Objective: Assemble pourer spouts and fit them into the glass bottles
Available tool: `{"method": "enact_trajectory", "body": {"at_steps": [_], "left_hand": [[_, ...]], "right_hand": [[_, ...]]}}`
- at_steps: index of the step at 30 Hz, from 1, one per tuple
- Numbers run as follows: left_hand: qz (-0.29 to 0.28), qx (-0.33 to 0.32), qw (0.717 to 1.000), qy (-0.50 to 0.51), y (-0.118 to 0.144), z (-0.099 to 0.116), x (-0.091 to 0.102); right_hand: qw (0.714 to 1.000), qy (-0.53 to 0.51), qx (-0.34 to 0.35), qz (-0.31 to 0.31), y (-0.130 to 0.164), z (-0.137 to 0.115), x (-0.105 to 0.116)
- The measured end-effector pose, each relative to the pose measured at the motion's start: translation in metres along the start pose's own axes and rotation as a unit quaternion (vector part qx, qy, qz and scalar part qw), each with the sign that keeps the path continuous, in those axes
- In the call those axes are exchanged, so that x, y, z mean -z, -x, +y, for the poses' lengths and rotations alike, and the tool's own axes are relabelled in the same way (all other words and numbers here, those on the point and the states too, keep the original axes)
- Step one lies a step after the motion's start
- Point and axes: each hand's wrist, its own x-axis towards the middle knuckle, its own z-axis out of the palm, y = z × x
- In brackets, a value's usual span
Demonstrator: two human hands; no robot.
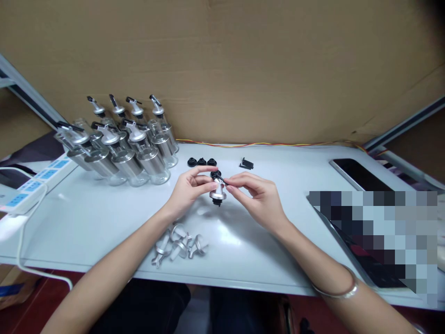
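- A cardboard wall (243, 60) backs the pale worktop (104, 218).
- A cluster of glass bottles (128, 144) with steel pourer tops stands at the far left of the worktop, beside a power strip (34, 183).
- A dark phone (358, 174) lies at the far right.
- The left hand (189, 190) and right hand (255, 195) meet above the middle of the worktop (a bangle sits on the right wrist).
- Loose metal spouts (179, 243) lie near the front edge, under the left forearm.
- The left fingers (205, 178) are closed on a steel pourer cap (218, 192); the right fingers (236, 178) pinch a small black piece at its top.
- Three black rubber stoppers (201, 162) and a few black clips (246, 163) sit just beyond the hands.
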Motion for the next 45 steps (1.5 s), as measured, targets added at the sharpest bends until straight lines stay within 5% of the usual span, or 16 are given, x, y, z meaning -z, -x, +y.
{"method": "enact_trajectory", "body": {"at_steps": [11, 22, 38, 45], "left_hand": [[0.056, 0.0, 0.998, 0.027, -0.002, 0.0, 0.002], [0.069, 0.006, 0.997, 0.043, -0.001, 0.002, -0.002], [0.068, 0.012, 0.997, 0.023, 0.0, 0.0, -0.001], [0.048, -0.004, 0.999, -0.018, 0.001, -0.004, 0.002]], "right_hand": [[0.991, 0.076, 0.074, -0.085, 0.0, 0.007, 0.001], [0.974, 0.163, 0.135, -0.085, 0.007, 0.009, -0.001], [0.964, 0.183, 0.165, -0.102, 0.002, 0.007, 0.003], [0.981, 0.125, 0.119, -0.083, 0.003, -0.002, 0.002]]}}
